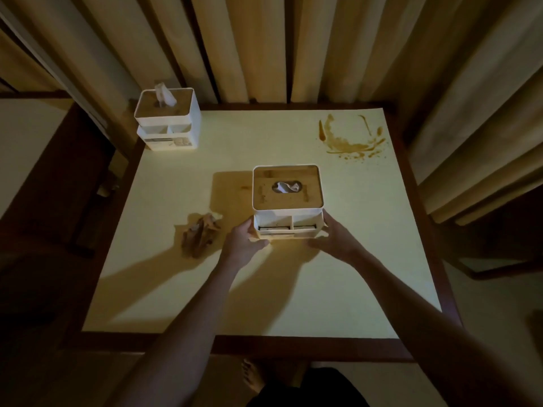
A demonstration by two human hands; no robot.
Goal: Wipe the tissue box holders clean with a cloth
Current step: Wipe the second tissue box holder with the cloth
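Fingers [255, 241] of both hands are clasping the near tissue box holder's [287, 201] sides mid-table [323, 289], crumpled cloth [199, 235] lying just left.

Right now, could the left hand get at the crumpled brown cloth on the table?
Probably yes: the crumpled brown cloth lies just beside the left hand, nothing between, though it grips the white tissue box holder.

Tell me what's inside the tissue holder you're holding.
In the near tissue box holder, crumpled tissue shows through the oval slot in the wooden lid. The two front compartments look shallow, contents unclear. The lid hides the remaining tissue.
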